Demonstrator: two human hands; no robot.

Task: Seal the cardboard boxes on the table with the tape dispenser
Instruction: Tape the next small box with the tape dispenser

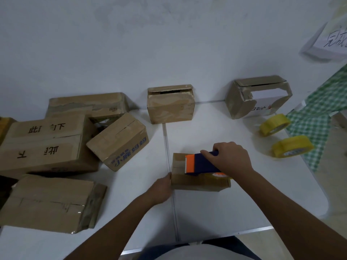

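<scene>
Right hand: right hand (pixel 231 158) has its fingers curled round the dark blue handle of the tape dispenser (pixel 201 164), gripping it from above.
Tape dispenser: blue body with an orange front end, lying on top of the small box (pixel 195 182), orange end pointing to the left; a yellowish roll shows under the wrist.
Left hand: left hand (pixel 161 190) presses against the left end of the small box, fingers bent round its corner, steadying it.
Small box: flat brown cardboard, near the front edge of the table (pixel 206 209), just right of the seam between the two tabletops; a strip of tape runs along its top.
Boxes at left: large box with black lettering (pixel 43 145), box with blue lettering (pixel 120 141) tilted against it, a long box behind (pixel 88 105) and a flat box in front (pixel 50 202), all crowded together.
Boxes at back: two worn boxes stand against the wall, one in the middle (pixel 170 104), one to the right (pixel 257 97) with a white label.
Spare tape: two yellow rolls (pixel 275 124) (pixel 293 146) lie on the table to the right, apart from the small box.
Right edge: green checked cloth (pixel 323 117) and a white paper sign (pixel 330 40) with handwriting on the wall.
</scene>
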